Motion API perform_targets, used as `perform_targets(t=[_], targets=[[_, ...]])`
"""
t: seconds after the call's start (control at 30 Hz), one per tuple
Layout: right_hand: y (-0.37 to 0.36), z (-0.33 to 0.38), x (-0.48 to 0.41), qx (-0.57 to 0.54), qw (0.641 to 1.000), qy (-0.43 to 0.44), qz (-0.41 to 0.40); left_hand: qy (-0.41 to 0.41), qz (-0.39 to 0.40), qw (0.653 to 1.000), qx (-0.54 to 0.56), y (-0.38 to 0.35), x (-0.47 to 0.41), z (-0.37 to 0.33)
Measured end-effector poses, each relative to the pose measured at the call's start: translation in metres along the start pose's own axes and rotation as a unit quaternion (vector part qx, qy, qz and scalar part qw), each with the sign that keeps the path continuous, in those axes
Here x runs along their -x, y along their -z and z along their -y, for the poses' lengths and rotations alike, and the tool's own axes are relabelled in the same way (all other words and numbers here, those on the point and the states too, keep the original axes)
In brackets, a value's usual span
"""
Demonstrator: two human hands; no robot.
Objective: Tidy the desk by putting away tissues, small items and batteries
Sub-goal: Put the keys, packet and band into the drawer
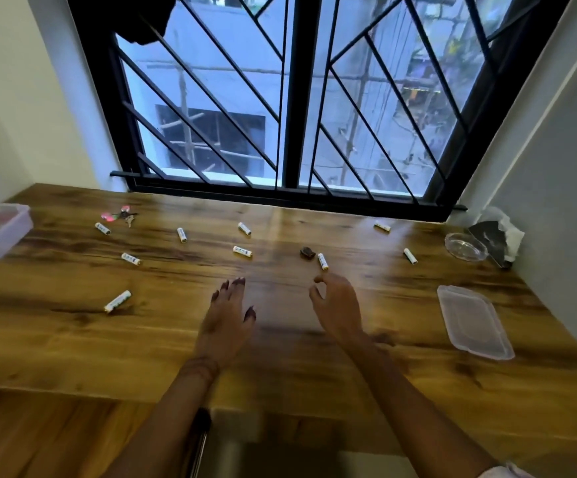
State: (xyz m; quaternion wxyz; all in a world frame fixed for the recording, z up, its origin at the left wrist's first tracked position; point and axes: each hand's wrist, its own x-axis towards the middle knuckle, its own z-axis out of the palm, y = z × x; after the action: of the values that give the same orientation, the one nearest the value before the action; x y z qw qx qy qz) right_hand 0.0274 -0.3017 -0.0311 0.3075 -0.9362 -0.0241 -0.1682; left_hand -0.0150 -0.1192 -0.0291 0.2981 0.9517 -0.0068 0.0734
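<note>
Across the wooden desk [73, 339] lie 9 white, green-printed batteries [117, 301].

Both forearms reach forward, side by side. The left hand [229, 317] lies palm down, fingers straight and close together, thumb out to the side. The right hand [337, 307] is loosely curled — thumb and forefinger near each other, holding nothing.

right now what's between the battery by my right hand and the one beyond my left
A small dark object, right beside the right battery; otherwise bare desk to the left battery, per the head view.
</note>
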Motion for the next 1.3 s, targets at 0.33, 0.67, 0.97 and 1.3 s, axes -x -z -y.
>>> perform_targets(t=[0.33, 0.67, 0.97, 1.3], targets=[[-0.056, -0.028, -0.105, 0.178, 0.976, 0.024, 0.122, 0.019, 0.003, 1.000, -0.018, -0.001, -0.106, 0.032], [-0.091, -0.037, -0.145, 0.307, 0.940, 0.026, 0.145, 0.061, 0.005, 0.998, 0.020, 0.000, -0.155, 0.067], [-0.105, -0.019, -0.145, 0.153, 0.983, 0.051, 0.090, 0.113, -0.030, 0.993, 0.021, 0.009, -0.141, 0.081], [-0.131, 0.062, -0.088, -0.107, 0.974, 0.168, 0.109, 0.193, -0.112, 0.975, -0.004, 0.029, -0.057, 0.095]])
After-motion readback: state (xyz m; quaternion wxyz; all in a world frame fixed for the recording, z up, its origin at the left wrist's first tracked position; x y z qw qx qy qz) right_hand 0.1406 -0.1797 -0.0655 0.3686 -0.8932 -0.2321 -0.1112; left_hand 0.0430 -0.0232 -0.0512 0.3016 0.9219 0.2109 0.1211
